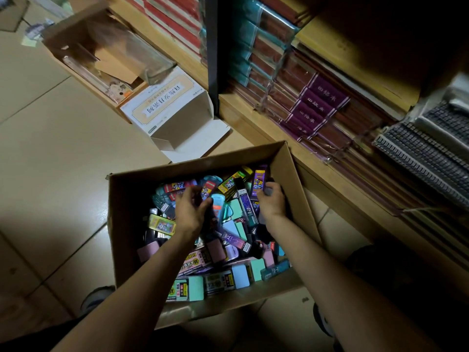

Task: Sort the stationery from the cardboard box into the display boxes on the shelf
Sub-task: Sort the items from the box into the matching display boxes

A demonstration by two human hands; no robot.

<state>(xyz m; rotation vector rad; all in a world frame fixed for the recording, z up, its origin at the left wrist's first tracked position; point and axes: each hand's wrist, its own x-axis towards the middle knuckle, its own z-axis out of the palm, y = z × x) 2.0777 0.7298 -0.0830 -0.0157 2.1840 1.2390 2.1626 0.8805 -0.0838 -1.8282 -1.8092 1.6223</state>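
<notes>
Hemming the cardboard box (pixel 127 199): shelf (pixel 327 181) alongside, white display box (pixel 177 118) beyond; hands (pixel 191 209) (pixel 271 201) curl among packets (pixel 193 288), grip unclear.

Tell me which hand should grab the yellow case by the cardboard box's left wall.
Left. The left hand lies just right of the yellow case; the right hand grips a purple pack by the cardboard box's far right wall.

The open cardboard box (pixel 132 199) on the floor brims with small colourful stationery packs (pixel 228 250). The right hand (pixel 272 201) pinches a purple pack (pixel 259 180). The left hand (pixel 190 212) curls over the pile, its grip unclear.
</notes>
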